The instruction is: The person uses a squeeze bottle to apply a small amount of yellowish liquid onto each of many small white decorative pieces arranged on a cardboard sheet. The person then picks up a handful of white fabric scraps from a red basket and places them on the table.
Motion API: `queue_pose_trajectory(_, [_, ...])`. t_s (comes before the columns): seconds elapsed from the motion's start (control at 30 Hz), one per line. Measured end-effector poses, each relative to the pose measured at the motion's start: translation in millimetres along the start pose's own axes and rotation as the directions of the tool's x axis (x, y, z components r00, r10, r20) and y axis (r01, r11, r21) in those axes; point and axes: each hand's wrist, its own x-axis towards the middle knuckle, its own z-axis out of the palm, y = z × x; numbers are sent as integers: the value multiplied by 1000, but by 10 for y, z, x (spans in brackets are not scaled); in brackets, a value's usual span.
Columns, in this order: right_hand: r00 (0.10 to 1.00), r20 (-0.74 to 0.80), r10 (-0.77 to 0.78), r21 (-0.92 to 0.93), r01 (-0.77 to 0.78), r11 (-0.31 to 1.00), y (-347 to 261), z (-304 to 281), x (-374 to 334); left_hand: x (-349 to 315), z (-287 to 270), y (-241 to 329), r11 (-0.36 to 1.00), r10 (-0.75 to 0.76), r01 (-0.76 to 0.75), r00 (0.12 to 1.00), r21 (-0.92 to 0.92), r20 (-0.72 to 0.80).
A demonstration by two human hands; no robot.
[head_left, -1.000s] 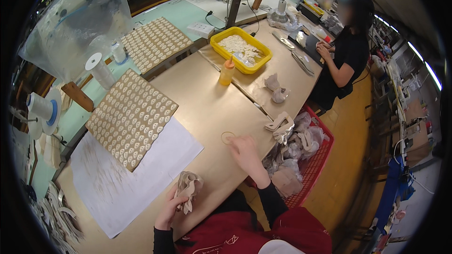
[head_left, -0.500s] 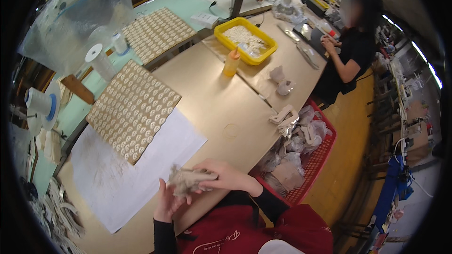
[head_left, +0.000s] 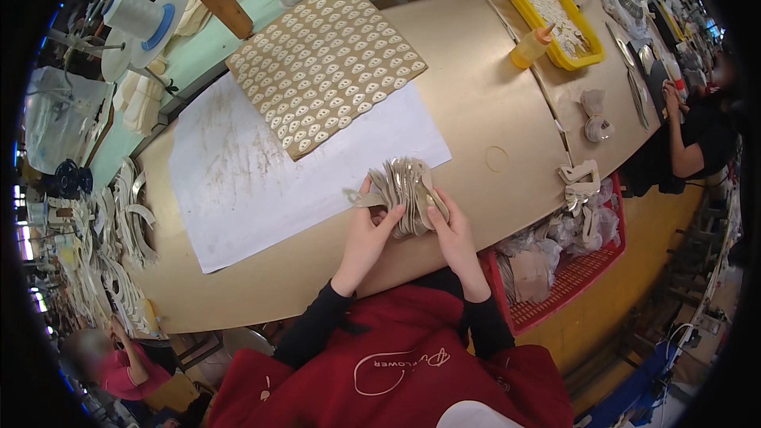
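Close to the table's near edge, a stack of thin, curved, pale beige pieces (head_left: 406, 190) is held between both of my hands, with their edges standing up and slightly fanned. My left hand (head_left: 371, 231) grips the stack's left side, thumb in front and fingers partly hidden behind. One piece juts out to the left past those fingers. On the other side, my right hand (head_left: 453, 230) has its thumb on the end piece, and its other fingers wrap round the right side. The stack is above the near corner of a large white paper sheet (head_left: 238, 222).
A brown board with rows of small white pieces (head_left: 333, 63) lies on the paper. Farther right are a yellow tray (head_left: 519, 4), a squeeze bottle (head_left: 529, 49) and a bagged bundle (head_left: 594, 117). Below the table edge stands a red basket (head_left: 555, 301). Curved strips (head_left: 131, 214) lie left.
The view has swung, so the table now sits farther right and higher. My left hand, earlier with its palm open beside the blurred stack, now grips it; the pieces stand fanned between both hands.
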Motion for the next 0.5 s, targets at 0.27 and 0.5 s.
queue_pose_trajectory(0.27, [995,96,-31,-37,34,999,-18,-48,14,-70,-112,87,999,28,-27,999,-33,42])
queue_pose_trajectory(0.5, [996,79,-36,-140,47,989,-68,-42,-21,-65,-80,162,994,-74,75,997,-74,4])
